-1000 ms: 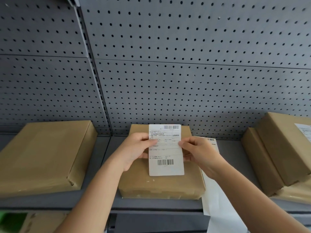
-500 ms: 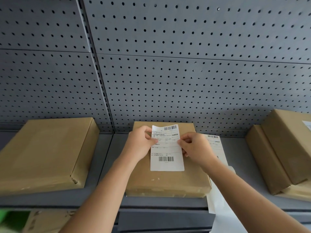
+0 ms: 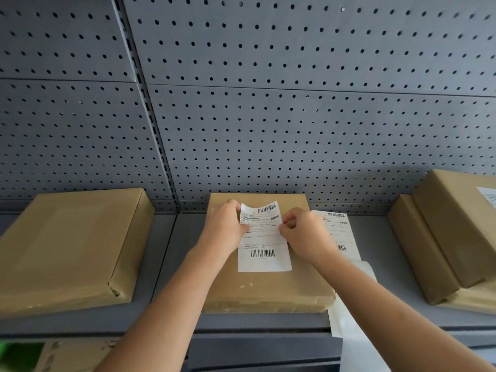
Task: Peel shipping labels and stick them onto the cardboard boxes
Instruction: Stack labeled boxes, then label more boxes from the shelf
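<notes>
Shipping label (image 3: 264,247): pinched at both side edges by left hand (image 3: 225,227) and right hand (image 3: 303,233) (top curled up), lower part laid flat on middle cardboard box (image 3: 268,289), presumably to square it.

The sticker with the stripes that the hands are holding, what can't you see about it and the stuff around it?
- Label, head view: small print too tiny to read; fingers cover its side edges.
- Whether its lower half is stuck to the middle box: cannot tell.
- Second label: partly hidden by the right hand.
- Box at right: its label cut off by the frame edge.
</notes>
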